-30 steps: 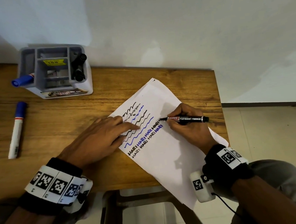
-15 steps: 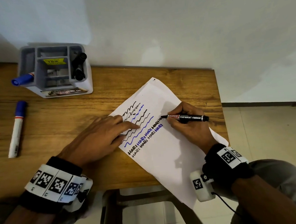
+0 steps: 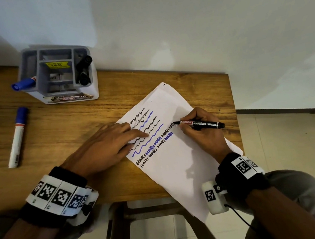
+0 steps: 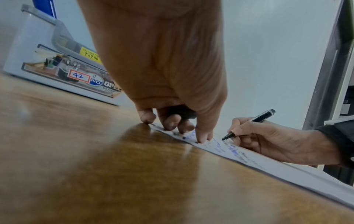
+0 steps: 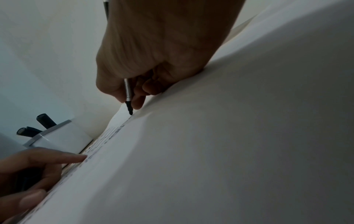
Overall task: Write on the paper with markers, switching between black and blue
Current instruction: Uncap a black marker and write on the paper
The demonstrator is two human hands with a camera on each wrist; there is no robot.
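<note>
Wooden table (image 3: 60, 129), white wall behind: I'm mid-word in black.

My left hand (image 3: 105, 146), fingers flat, pins the paper (image 3: 179, 167) against sliding; right hand (image 3: 202, 132) pinches the black marker (image 3: 200, 123), tip at the lettering's end.

Small wooden desk against a pale wall

I see the wooden table (image 3: 60, 129) pushed up to a plain whitish wall (image 3: 182, 29), light floor tiles (image 3: 291, 144) to its right and under its frame, soft shadows falling across the wall.
</note>
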